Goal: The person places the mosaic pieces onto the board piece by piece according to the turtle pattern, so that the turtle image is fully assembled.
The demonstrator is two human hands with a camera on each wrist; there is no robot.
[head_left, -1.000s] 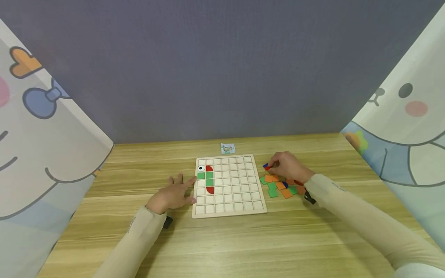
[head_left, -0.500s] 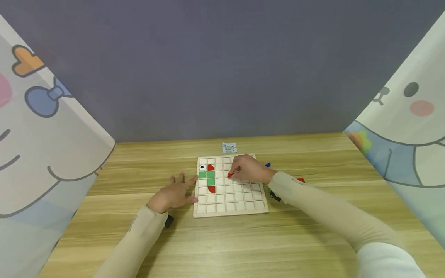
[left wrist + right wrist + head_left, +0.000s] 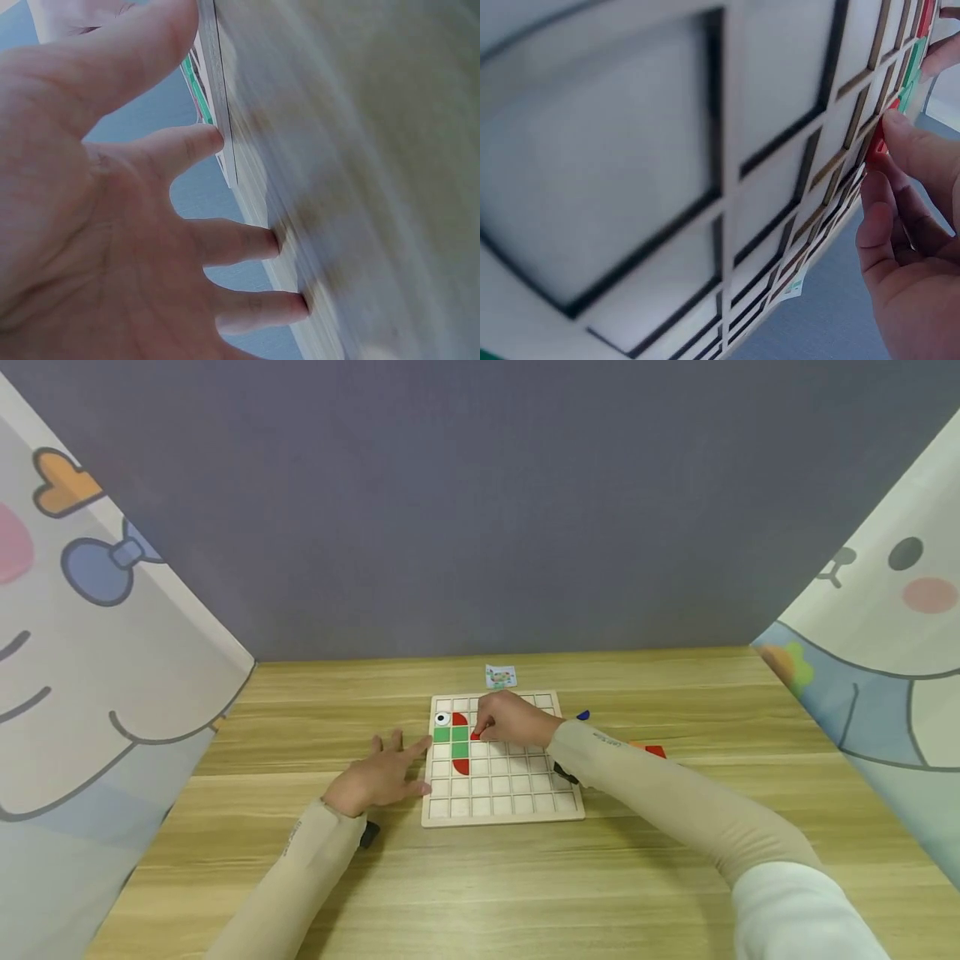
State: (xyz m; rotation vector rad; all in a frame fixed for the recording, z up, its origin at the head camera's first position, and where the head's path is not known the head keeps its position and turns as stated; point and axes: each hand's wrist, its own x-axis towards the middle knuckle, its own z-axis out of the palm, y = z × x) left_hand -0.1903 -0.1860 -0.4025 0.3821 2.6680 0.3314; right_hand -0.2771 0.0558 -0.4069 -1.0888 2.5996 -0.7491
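A wooden grid board (image 3: 480, 805) lies on the table. On its left side are a white eye tile (image 3: 442, 719), several green square tiles (image 3: 460, 749) and two red quarter-round tiles (image 3: 461, 767). My right hand (image 3: 517, 720) pinches a red tile (image 3: 877, 141) between thumb and fingers, over the board just right of the green tiles. The tile's full outline is hidden by the fingers. My left hand (image 3: 378, 777) has its fingers spread; thumb and index fingertip touch the board's left edge, and the other fingertips (image 3: 296, 307) rest on the table.
A small picture card (image 3: 500, 676) lies behind the board. To the right are a blue tile (image 3: 583, 715) and a red tile (image 3: 656, 751); my right forearm hides most of the loose pile there. A grey panel (image 3: 480, 510) stands at the back.
My right hand has moved left from the loose pile to the board with the red tile, most of the way by half a second ago. The left hand stays at the board's edge.
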